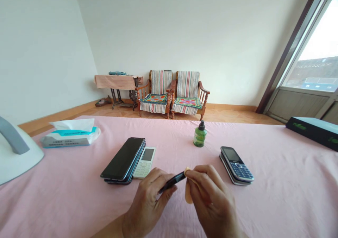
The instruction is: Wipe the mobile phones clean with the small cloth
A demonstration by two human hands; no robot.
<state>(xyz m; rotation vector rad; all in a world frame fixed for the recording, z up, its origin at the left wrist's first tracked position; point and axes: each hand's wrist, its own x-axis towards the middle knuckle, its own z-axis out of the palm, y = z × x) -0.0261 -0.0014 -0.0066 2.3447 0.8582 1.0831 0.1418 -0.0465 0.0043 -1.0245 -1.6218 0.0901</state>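
My left hand (150,197) grips a dark phone (173,181), seen nearly edge-on and tilted above the pink cloth. In my right hand (212,194) is a pale yellow cloth (188,194), pinched around the phone's right end. Left of my hands lies a stack of large black smartphones (125,159), with a white keypad phone (144,163) beside it. To the right, a dark blue keypad phone (237,164) rests on top of another phone. Beyond my hands a green spray bottle (200,136) stands upright. My fingers hide part of the held phone.
A pink tablecloth (280,192) covers the surface. A tissue pack (71,139) and a white rounded object with a grey handle (13,153) are at the left. A black box (311,132) lies at the far right. Two wooden armchairs (187,90) stand behind.
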